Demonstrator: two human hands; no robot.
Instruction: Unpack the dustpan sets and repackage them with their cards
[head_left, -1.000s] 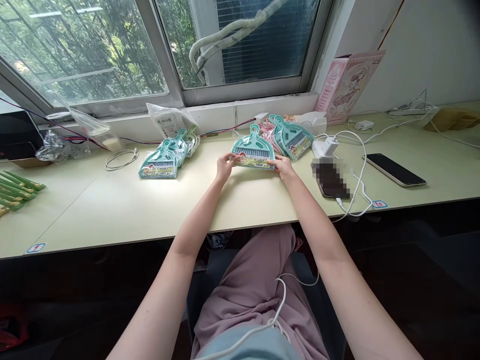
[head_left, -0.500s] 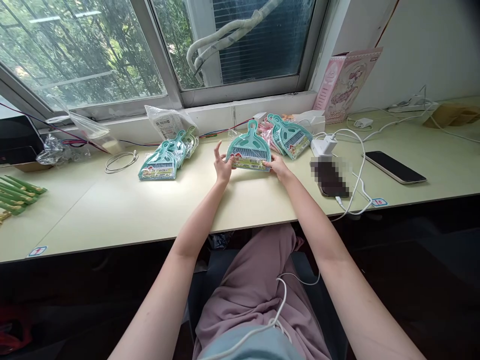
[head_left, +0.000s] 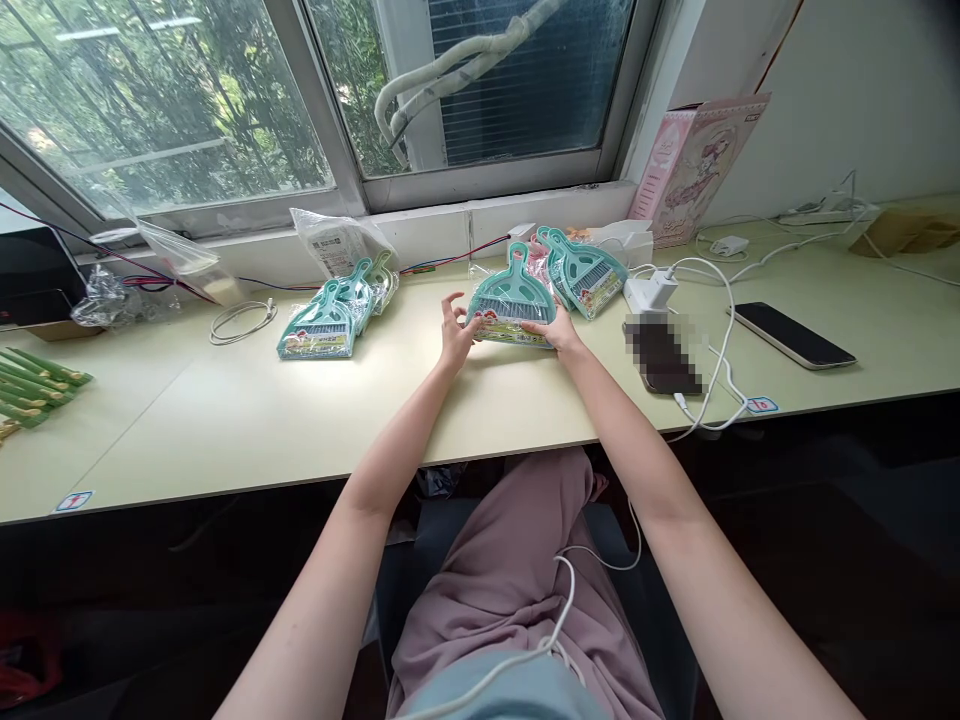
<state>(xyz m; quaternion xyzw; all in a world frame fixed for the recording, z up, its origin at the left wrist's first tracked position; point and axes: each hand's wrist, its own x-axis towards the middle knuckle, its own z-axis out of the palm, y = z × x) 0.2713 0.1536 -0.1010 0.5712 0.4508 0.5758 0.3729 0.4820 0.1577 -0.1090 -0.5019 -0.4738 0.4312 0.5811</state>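
A teal mini dustpan and brush set (head_left: 513,297) in clear wrap, with a printed label along its lower edge, is held between my two hands over the table. My left hand (head_left: 457,335) grips its left end, thumb on the label and fingers partly raised. At its right end my right hand (head_left: 559,330) is closed, with the thumb across the label. Behind it to the right lie more wrapped teal dustpan sets (head_left: 583,272), with a pink one (head_left: 539,262) partly hidden among them. Another pile of teal dustpan sets (head_left: 322,325) lies to the left.
A blurred-out phone (head_left: 664,360) with a white charging cable lies right of my hands, by a white power adapter (head_left: 649,292). Farther right is a black phone (head_left: 793,335). A pink box (head_left: 697,170) stands at the back. A coiled cable (head_left: 242,322) lies left.
Both hands have shifted slightly to the right with the dustpan set. My right thumb now reaches farther across the label. The other piles have stayed put.
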